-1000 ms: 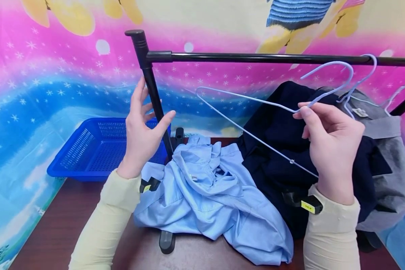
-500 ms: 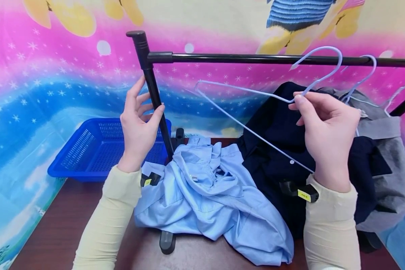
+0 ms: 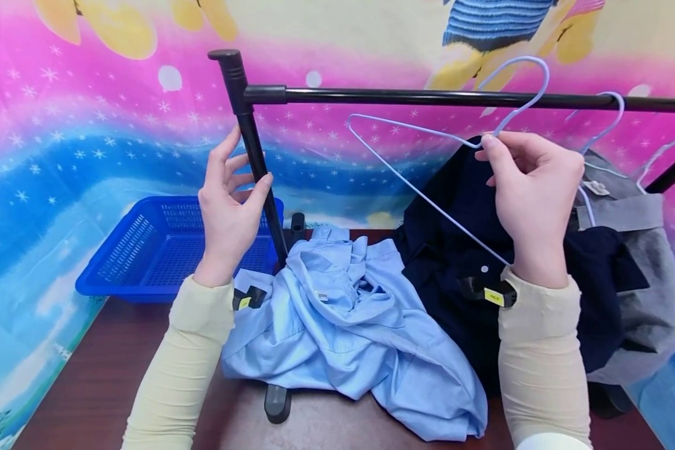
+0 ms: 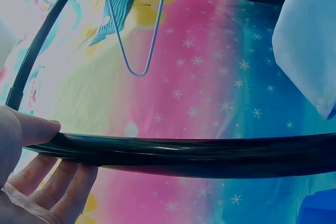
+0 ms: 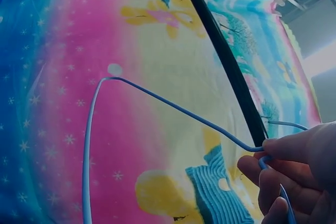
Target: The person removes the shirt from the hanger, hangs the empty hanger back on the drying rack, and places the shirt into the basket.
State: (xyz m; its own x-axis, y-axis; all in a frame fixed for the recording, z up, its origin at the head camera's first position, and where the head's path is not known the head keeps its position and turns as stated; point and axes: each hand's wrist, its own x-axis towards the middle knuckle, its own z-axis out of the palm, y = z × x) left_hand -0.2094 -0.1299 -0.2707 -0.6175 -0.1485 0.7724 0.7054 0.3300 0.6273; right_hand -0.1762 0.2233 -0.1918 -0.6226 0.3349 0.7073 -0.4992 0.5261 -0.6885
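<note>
My right hand [image 3: 534, 203] pinches a light-purple wire hanger [image 5: 87, 166] at the neck below its hook. In the head view the hook rises above the black rail [image 3: 382, 95], its curved top clear of the bar and its tip hidden behind it. No garment is on this hanger. My left hand [image 3: 229, 219] holds the rack's upright post [image 4: 210, 156], thumb on one side and fingers on the other. Below, a crumpled light-blue shirt [image 3: 337, 337] lies on the table, its collar towards the rack.
A dark navy garment [image 3: 444, 250] and a grey one [image 3: 652, 269] are bunched at the right, beneath other hangers [image 3: 620, 109] on the rail. The blue plastic basket [image 3: 107, 284] stands behind my left hand. A patterned cloth [image 3: 118, 112] covers the wall.
My right hand has moved up and left with the hanger, bringing its hook from in front of the rail to above it. The left hand has shifted slightly and stays at the post.
</note>
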